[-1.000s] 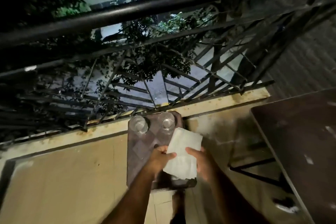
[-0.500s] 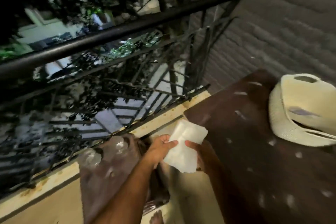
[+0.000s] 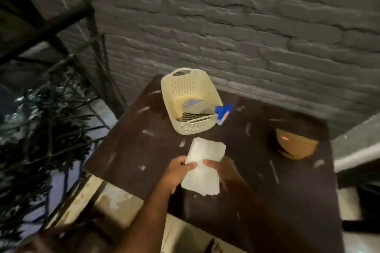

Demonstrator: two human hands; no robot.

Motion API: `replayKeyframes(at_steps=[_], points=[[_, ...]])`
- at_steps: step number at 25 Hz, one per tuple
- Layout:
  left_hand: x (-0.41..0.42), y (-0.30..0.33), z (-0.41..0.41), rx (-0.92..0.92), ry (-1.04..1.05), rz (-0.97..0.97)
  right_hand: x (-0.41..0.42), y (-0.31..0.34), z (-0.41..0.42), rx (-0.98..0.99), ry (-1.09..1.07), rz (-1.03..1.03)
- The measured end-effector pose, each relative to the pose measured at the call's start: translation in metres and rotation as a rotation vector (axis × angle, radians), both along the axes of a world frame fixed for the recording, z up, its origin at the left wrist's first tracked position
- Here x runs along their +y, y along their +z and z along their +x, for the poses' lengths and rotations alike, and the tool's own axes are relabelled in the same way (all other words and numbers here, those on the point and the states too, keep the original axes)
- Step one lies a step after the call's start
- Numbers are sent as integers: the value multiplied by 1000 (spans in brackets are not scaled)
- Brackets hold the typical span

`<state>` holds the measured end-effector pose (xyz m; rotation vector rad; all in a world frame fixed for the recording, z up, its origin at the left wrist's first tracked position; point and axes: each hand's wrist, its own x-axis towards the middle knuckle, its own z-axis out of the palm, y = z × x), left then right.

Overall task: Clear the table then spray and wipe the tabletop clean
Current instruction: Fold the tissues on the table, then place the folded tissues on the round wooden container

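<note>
A folded white paper towel hangs above the dark brown table, which is flecked with pale marks. My left hand pinches the towel's left edge and my right hand grips its right edge. Farther back on the table stands a cream plastic basket holding a few small items. A spray bottle with a blue trigger head lies beside the basket's right side. A tan bowl-like object sits on the table at the right.
A grey brick wall runs behind the table. A black metal railing with foliage behind it stands at the left. Pale floor shows below the table's near-left edge. A pale ledge lies at the right.
The view has swung right from the railing and the small stool with glasses to the brown table. Both hands still hold the towel, now above the tabletop.
</note>
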<state>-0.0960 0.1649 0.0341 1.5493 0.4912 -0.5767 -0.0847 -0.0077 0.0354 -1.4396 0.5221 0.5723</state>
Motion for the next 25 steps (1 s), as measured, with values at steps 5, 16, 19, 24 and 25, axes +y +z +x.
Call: replayKeyframes(at_steps=[5, 16, 19, 24, 25], points=[[-81, -23, 24, 57, -193, 2, -84, -15, -16, 37, -240, 85], [-150, -49, 64, -179, -620, 543, -183, -41, 0, 7, -210, -885], [-149, -49, 70, -280, -617, 662, -205, -40, 21, -154, -80, -1185], [-154, -53, 79, -297, -675, 768, -230, -37, 64, -100, 237, -1409], [-158, -54, 77, -295, -689, 791, -233, -37, 69, -73, 296, -1412]])
